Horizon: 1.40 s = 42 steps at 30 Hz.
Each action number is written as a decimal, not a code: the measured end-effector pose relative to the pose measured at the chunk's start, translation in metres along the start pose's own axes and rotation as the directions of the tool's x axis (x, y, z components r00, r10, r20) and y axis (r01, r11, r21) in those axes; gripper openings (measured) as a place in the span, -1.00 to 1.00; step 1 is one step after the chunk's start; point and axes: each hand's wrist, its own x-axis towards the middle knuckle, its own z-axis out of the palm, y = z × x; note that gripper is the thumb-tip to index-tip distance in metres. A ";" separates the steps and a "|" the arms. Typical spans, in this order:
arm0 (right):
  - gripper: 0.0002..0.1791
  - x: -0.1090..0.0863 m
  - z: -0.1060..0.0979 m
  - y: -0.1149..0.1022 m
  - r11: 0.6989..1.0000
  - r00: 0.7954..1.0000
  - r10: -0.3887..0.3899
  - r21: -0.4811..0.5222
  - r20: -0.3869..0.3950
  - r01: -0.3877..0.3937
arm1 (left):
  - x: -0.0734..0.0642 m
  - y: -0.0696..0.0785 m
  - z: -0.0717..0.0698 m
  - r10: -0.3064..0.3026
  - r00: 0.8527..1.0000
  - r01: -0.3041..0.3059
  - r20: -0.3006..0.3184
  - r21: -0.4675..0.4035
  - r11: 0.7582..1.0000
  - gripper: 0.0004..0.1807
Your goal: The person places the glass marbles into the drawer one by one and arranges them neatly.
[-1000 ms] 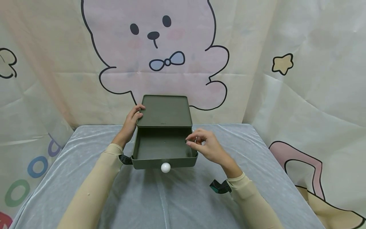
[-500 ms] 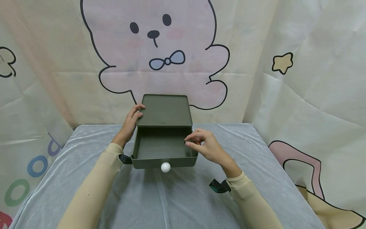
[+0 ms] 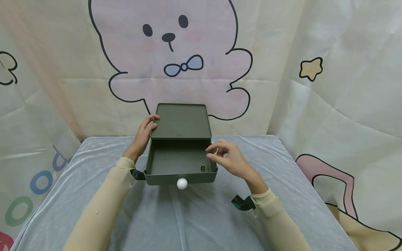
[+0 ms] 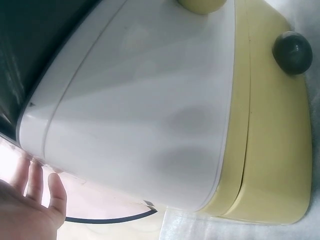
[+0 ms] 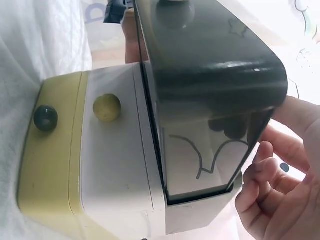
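Observation:
A small dark round object lies near the front right corner of the pulled-out dark green drawer, which has a white knob. My right hand hovers over the drawer's right wall, thumb and forefinger apart with nothing between them. Against the left edge of the green top rests my left hand, its fingers extended. Both wrist views show a stack of drawers: under the green one sits a white drawer with a yellow knob, then a yellow drawer with a dark green knob.
The stack stands on a table with a grey-blue cloth. Close behind it hangs a printed curtain with a cartoon bear, and more printed cloth hangs at both sides.
My right hand let go of the small dark object it was pinching, which now lies in the drawer. Its fingers parted and moved slightly right. The left hand stayed put.

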 end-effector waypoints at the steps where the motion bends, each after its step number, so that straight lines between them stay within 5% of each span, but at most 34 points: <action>1: -0.80 0.000 -0.001 0.000 1.000 1.000 0.001 0.001 -0.004 -0.001 | 0.000 0.000 0.000 -0.001 1.000 0.000 0.003 0.006 1.000 -0.66; 17: -0.84 -0.005 -0.024 0.016 1.000 0.995 0.021 0.024 -0.096 -0.019 | -0.001 0.001 -0.001 -0.006 1.000 0.006 0.005 -0.001 1.000 -0.66; 23: -0.83 -0.010 -0.030 0.031 0.995 0.991 0.068 0.081 -0.112 -0.059 | -0.008 0.019 0.003 -0.022 1.000 0.023 0.009 -0.019 1.000 -0.66; 29: -0.83 -0.014 -0.031 0.052 0.993 0.988 0.084 0.096 -0.126 -0.072 | 0.000 0.005 0.000 -0.020 1.000 0.020 -0.001 -0.008 1.000 -0.65; 42: -0.79 -0.023 -0.029 0.088 0.984 0.974 0.158 0.103 -0.162 -0.143 | 0.000 0.003 0.001 -0.018 1.000 0.018 -0.013 -0.011 1.000 -0.66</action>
